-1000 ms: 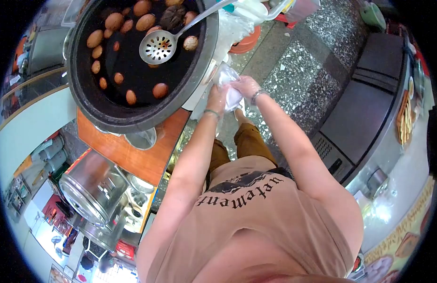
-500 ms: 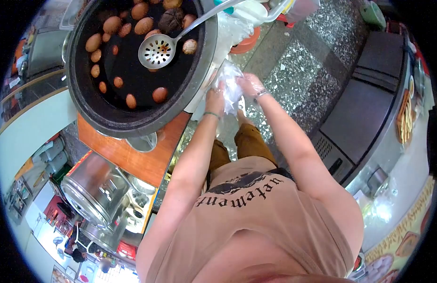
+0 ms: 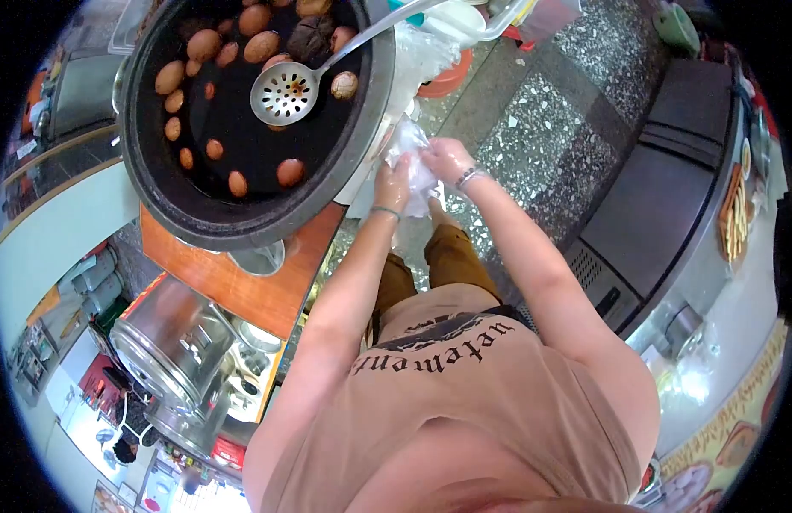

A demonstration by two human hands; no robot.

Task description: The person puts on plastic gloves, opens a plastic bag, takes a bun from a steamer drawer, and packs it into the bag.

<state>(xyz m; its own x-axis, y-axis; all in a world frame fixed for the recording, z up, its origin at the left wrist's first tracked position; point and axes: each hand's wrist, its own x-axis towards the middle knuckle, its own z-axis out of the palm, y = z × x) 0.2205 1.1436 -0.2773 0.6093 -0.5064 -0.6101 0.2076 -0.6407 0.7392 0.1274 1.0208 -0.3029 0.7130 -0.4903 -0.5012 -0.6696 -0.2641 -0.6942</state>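
A crumpled, whitish see-through plastic bag point(image 3: 419, 181) hangs between my hands, just beyond the right side of a big dark pot. My left hand point(image 3: 392, 183) grips its left side, close to the pot's rim. With its fingers bent in, my right hand point(image 3: 449, 160) holds the bag's upper right edge. The pot point(image 3: 267, 229) contains dark liquid and several brown eggs point(image 3: 261, 47). A slotted metal ladle point(image 3: 285, 96) lies over the liquid, its handle crossing the rim at upper right.
The pot stands by an orange-brown wooden board point(image 3: 285, 299). More clear plastic bags point(image 3: 426, 53) hang beside the rim. Below left is a large steel pot point(image 3: 169, 342). A steel counter unit point(image 3: 648, 218) runs along the right, past the speckled floor point(image 3: 541, 128).
My right hand has turned and closed in on the bag's top edge, and the bag has become more bunched. My left hand has shifted slightly. The pot and ladle have stayed put.
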